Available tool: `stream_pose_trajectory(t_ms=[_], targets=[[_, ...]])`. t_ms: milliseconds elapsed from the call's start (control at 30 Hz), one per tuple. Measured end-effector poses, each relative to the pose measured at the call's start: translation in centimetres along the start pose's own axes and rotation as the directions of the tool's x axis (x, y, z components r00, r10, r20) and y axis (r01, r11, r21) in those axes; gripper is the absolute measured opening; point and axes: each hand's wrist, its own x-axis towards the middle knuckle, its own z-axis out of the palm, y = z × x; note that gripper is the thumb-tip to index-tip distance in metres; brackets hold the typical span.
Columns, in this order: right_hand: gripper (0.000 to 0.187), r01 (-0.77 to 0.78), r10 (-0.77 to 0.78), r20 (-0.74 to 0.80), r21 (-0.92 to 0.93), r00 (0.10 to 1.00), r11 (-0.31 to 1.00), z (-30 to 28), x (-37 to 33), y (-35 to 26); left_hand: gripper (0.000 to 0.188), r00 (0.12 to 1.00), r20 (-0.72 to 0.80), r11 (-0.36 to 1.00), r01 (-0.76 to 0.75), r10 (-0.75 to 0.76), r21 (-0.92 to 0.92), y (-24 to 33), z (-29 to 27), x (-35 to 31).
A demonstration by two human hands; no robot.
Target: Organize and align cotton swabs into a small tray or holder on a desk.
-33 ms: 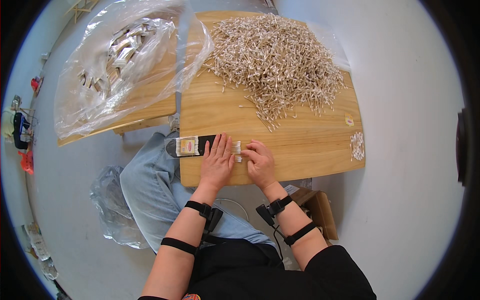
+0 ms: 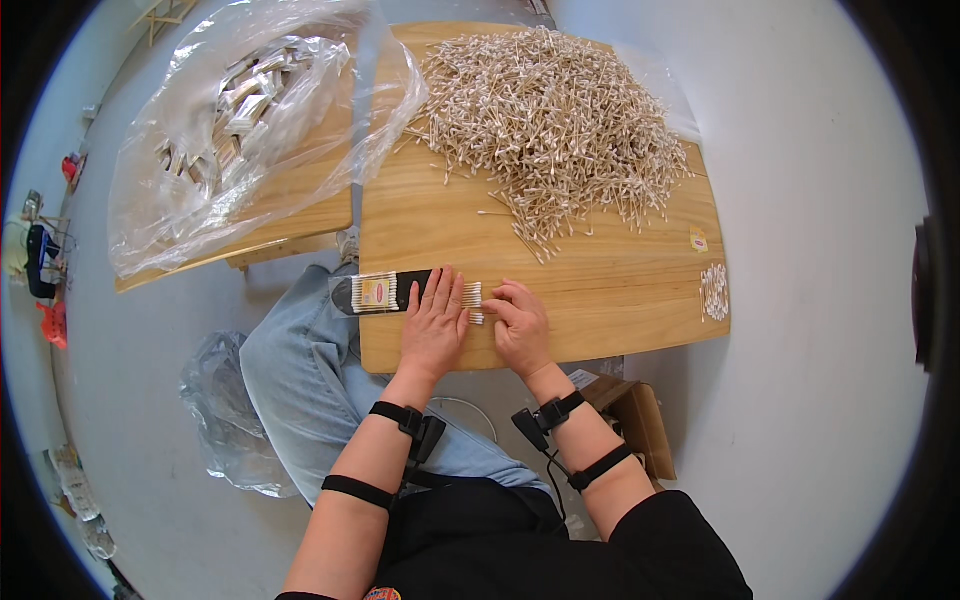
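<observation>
My left hand (image 2: 436, 322) lies flat, fingers stretched, over a row of cotton swabs (image 2: 473, 294) and the end of a black strip (image 2: 411, 285) at the table's near edge. White swab tips stick out to the right of that hand. My right hand (image 2: 522, 326) is closed, thumb and forefinger pinched beside those tips; whatever lies between them is too small to make out. Left of my left hand, a clear packet of cotton swabs (image 2: 376, 292) with a yellow-and-red label rests on the strip, its sleeve jutting past the table edge.
A big heap of loose swabs (image 2: 560, 130) covers the far side of the wooden table (image 2: 630, 290). At the right edge are a small pile of swabs (image 2: 714, 293) and a yellow label card (image 2: 698, 239). A clear plastic bag (image 2: 140, 215) of packets sits on the left table.
</observation>
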Motion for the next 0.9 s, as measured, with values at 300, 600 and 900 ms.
stream_pose_trajectory(t_ms=[300, 600, 900], targets=[[0.032, -0.002, 0.002, 0.004, -0.011, 1.0, 1.0, -0.07, 0.11, -0.05, 0.063, 1.0, 0.013, 1.0, -0.005, 0.005, 0.013, -0.03, 0.0, -0.02], [0.033, 0.003, -0.002, 0.029, -0.041, 1.0, 0.999, -0.04, 0.09, -0.03, 0.062, 1.0, 0.022, 1.0, -0.004, 0.004, 0.01, 0.02, -0.25, 0.02], [0.039, -0.001, 0.005, 0.04, -0.101, 0.999, 0.995, 0.11, 0.21, -0.36, 0.062, 1.0, 0.008, 1.0, -0.009, 0.009, 0.005, -0.09, 0.0, -0.02]])
